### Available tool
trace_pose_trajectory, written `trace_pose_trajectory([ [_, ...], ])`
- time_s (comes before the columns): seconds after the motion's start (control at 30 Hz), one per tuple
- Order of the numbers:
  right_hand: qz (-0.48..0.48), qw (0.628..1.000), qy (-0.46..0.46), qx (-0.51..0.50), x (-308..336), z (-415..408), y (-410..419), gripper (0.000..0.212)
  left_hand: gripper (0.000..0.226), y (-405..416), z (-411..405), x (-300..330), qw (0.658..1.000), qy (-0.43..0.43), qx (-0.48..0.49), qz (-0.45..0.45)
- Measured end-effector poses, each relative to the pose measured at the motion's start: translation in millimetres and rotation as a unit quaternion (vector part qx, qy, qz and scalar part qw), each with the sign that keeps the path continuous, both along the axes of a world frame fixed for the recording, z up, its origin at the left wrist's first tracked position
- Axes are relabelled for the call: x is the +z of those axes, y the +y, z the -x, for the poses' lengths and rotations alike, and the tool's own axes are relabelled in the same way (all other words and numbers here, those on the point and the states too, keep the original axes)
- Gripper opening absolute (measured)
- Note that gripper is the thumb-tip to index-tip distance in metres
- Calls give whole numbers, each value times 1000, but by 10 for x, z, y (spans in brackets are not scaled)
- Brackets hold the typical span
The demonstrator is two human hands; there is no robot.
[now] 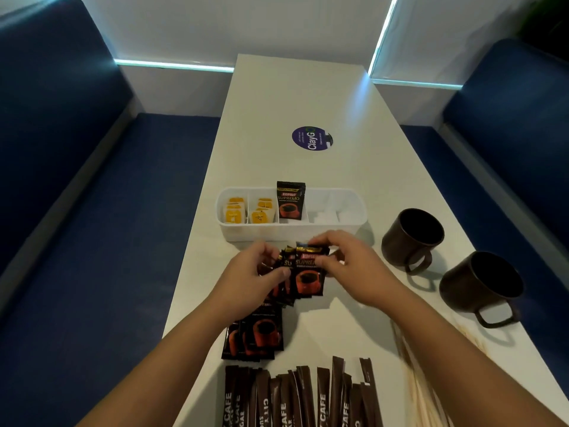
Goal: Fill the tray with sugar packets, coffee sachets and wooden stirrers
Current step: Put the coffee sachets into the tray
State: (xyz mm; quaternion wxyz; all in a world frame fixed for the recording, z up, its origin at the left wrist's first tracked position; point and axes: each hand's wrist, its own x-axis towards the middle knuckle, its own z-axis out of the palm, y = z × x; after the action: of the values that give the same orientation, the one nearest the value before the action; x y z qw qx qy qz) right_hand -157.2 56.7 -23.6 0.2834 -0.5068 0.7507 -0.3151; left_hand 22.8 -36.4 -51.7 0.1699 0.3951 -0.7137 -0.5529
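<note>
Nearest: brown stick packets. Beyond, left hand and right hand pinching black coffee sachets, just short of white plastic tray.

The sachets pinched between the left hand and right hand are black, each printed with a red-orange cup and a gold top band. Beyond the grip, the tray is white; one matching black sachet stands in it, beside yellow-and-white packets (print unreadable). Right of the grip, two mugs are dark brown. Nearer than the grip, the stick sachets are brown with white lettering, and the wooden stirrers are pale tan. The table is white, bearing a purple round sticker.
</note>
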Motion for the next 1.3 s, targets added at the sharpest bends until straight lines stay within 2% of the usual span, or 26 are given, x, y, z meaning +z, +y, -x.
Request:
trace_pose_trajectory([
  [0.17, 53, 997, -32, -40, 268, 141, -357, 22, 15, -221, 36, 154, 997, 37, 69, 10],
  [0.4, 113, 990, 41, -74, 424, 267, -872, 26, 15, -490, 45, 297, 991, 60, 117, 27],
  [0.63, 108, 986, 99, -78, 358, 343, -1152, 26, 14, -599, 51, 349, 987, 63, 143, 35],
  [0.8, 61, 989, 131, -26, 209, 336, -1255, 25, 15, -653, 92, 414, 985, 79, 150, 32],
  [0.93, 66, 976, 207, 0, 125, 333, -1283, 24, 18, -697, 114, 455, 984, 85, 156, 33],
  [1.07, 61, 947, 315, 16, 61, 376, -1290, 25, 19, -735, 100, 467, 982, 89, 165, 26],
  [1.3, 60, 911, 406, 33, -42, 409, -1331, 29, 19, -752, 87, 433, 979, 98, 176, 6],
])
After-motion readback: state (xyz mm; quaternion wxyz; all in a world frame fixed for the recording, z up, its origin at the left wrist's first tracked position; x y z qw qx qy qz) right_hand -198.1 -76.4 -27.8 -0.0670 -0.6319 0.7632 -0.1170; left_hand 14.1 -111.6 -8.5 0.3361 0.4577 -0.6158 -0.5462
